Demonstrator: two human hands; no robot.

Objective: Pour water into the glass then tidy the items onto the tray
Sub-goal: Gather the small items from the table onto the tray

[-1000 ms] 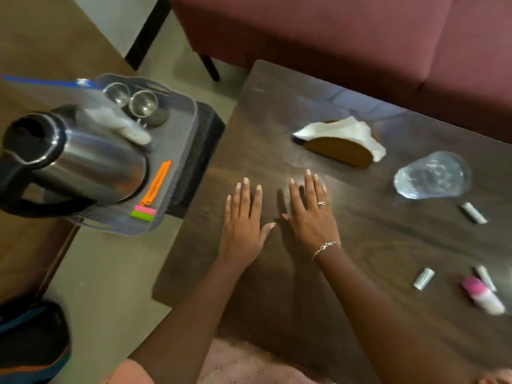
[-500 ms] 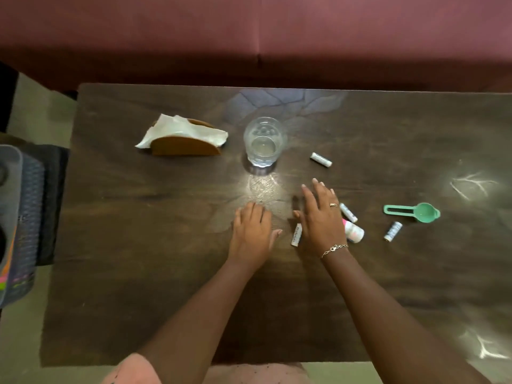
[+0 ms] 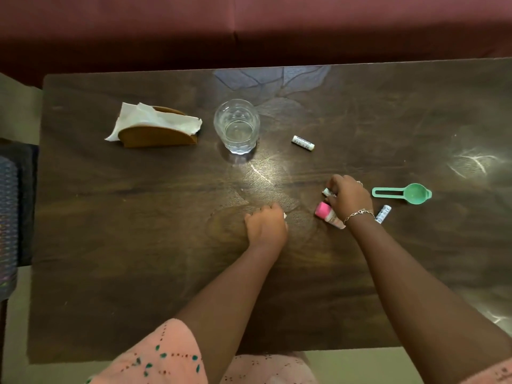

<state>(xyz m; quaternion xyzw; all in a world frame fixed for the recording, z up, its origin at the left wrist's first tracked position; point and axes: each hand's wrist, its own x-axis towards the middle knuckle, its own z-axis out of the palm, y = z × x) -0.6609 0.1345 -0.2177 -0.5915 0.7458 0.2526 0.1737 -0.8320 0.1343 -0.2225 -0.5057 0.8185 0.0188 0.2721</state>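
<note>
Head view: nearer me than the glass (image 3: pixel 237 126) on the table (image 3: pixel 138 217), my left hand (image 3: pixel 266 228) curls round a white tube (image 3: pixel 284 215) — right of the glass, my right hand (image 3: pixel 349 199) pinches another tube (image 3: pixel 328 192) beside the pink-capped bottle (image 3: pixel 323 211).

Left hand (image 3: pixel 266 225), right hand (image 3: pixel 350 199) grasped tubes (image 3: pixel 328 192)

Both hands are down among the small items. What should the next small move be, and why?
Likely lift the right hand with the white tube it pinches; the left hand curls round a second tube. The pink-capped bottle, green scoop and a third tube lie loose, untidied.
</note>
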